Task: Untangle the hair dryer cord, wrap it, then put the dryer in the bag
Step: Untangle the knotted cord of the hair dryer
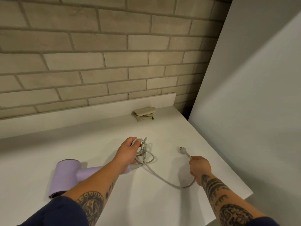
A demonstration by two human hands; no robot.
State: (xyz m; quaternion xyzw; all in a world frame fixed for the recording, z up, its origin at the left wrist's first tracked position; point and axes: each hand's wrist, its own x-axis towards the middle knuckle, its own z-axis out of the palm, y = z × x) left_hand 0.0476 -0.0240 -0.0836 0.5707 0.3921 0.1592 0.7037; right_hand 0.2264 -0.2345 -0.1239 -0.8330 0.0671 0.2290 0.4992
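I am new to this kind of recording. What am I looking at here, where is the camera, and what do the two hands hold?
There is no machine here: a person works with bare hands. The single picture comes from a camera worn on the person's head, looking forward and down. The left hand grips a bundle of loops of the white cord. The right hand pinches the same cord just behind its plug. The lilac hair dryer lies on the white tabletop, partly under the left forearm. Near the brick wall lies a folded beige cloth, perhaps the bag.
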